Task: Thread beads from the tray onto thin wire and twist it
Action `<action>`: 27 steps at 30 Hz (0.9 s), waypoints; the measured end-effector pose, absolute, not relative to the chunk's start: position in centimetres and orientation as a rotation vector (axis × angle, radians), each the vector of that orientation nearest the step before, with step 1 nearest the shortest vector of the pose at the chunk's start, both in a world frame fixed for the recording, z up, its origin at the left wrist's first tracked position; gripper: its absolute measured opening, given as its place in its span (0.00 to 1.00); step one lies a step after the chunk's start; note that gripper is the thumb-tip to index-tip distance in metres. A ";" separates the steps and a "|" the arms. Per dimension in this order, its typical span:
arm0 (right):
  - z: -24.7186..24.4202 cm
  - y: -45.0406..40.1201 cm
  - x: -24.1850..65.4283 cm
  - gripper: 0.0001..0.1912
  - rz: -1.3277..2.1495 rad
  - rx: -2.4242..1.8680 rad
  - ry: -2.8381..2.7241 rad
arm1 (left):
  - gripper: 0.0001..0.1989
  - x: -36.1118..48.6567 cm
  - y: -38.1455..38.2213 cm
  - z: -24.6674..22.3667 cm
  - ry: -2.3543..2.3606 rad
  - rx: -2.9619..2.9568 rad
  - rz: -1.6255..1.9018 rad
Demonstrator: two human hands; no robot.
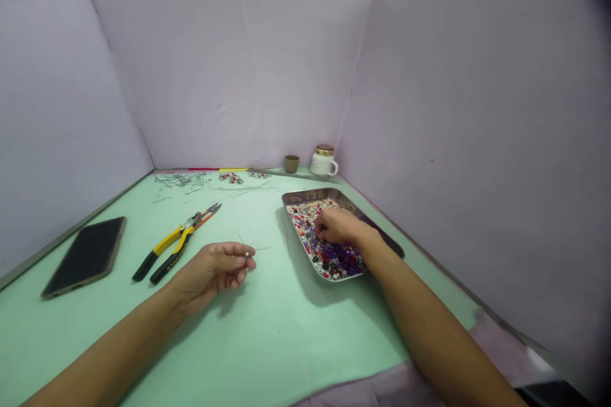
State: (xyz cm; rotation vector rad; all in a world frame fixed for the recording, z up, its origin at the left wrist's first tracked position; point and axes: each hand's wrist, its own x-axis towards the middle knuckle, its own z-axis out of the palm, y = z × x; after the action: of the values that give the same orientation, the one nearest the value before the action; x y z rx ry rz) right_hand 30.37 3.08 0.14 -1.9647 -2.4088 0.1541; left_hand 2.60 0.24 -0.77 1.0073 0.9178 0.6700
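Observation:
My left hand (217, 270) is closed in a pinch above the table, left of the tray. Between its fingertips is a small piece of beaded wire (247, 255) with white and red beads, and thin wire ends stick out of it. My right hand (338, 227) reaches into a metal tray (311, 262), its fingers curled together at the beads. Loose beads (329, 261) in purple, red, white and black cover the tray's bottom. Whether a bead is between the right fingertips is hidden.
Left of my left hand lie yellow-black pliers (165, 247), orange-handled cutters (209, 213) and a dark phone (86, 255). Farther back are wire pieces (184, 179), beaded clusters (231, 177), a small brown cup (291, 164) and a white lidded mug (323, 162). Pale walls enclose the table.

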 end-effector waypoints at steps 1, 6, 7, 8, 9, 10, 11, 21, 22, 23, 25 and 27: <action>0.3 3.0 30.3 0.06 0.132 -1.941 -2.369 | 0.07 2.6 0.2 -0.9 0.911 1.014 0.676; 2.1 1.7 27.6 0.05 0.488 -1.320 -1.663 | 0.07 2.6 0.2 -1.0 0.917 1.080 0.811; 2.5 1.3 26.5 0.06 0.655 -1.157 -1.491 | 0.08 2.6 0.1 -0.8 0.930 1.100 0.877; 2.9 1.0 25.3 0.07 0.808 -1.008 -1.343 | 0.08 2.5 -0.1 -0.6 0.940 1.125 0.952; 3.2 0.7 24.1 0.08 0.950 -0.898 -1.214 | 0.08 2.4 -0.2 -0.3 0.936 1.143 1.018; 3.3 0.5 22.9 0.08 1.097 -0.816 -1.102 | 0.07 2.2 -0.4 0.1 0.925 1.160 1.069; 3.3 0.5 21.7 0.09 1.239 -0.750 -0.991 | 0.07 2.1 -0.7 0.4 0.903 1.173 1.097; -0.7 0.4 18.0 0.07 1.730 -0.537 -0.742 | 0.12 2.6 -1.7 0.7 0.908 1.314 0.995; -0.8 0.2 17.9 0.07 1.737 -0.535 -0.761 | 0.12 2.7 -1.8 0.6 0.914 1.331 0.988; -0.9 0.1 17.8 0.07 1.742 -0.536 -0.780 | 0.13 2.7 -1.8 0.6 0.918 1.345 0.984; -0.8 -0.1 17.7 0.06 1.743 -0.544 -0.823 | 0.12 2.7 -1.9 0.6 0.920 1.361 0.993; -0.8 -0.2 17.6 0.06 1.728 -0.560 -0.868 | 0.11 2.7 -2.0 0.7 0.925 1.369 1.012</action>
State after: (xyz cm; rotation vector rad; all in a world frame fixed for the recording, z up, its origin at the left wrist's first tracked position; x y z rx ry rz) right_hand 17.64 -0.24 -0.80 -0.5601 -0.8683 1.7282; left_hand 2.67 -1.97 0.71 1.3686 0.9251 1.0116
